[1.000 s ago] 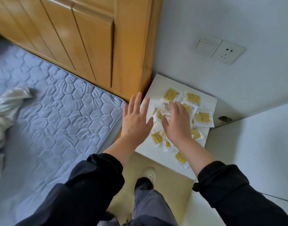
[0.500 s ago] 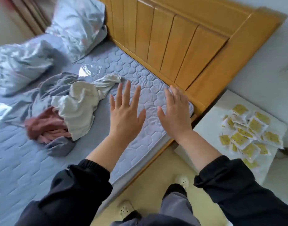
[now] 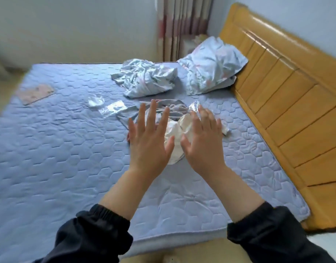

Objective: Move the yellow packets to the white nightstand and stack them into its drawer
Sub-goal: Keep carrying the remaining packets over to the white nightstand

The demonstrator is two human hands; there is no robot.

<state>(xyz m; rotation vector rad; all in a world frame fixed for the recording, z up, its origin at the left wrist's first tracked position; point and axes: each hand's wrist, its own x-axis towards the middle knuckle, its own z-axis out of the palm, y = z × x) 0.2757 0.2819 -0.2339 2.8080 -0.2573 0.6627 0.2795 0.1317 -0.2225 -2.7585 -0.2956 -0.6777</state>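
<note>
Neither the yellow packets nor the white nightstand are in view now. My left hand is held out over the blue quilted mattress, fingers spread and straight, holding nothing. My right hand is beside it, fingers also straight and empty. Both hands hover in front of a crumpled white cloth that lies on the bed with grey clothing behind it.
A wooden headboard runs along the right. A pillow and a bunched pale sheet lie near it. Clear plastic wrappers and a pink item lie on the mattress. A curtain hangs behind.
My view has swung left from the nightstand and its yellow packets to the bed. Both hands left the packets and now hover empty over the mattress.
</note>
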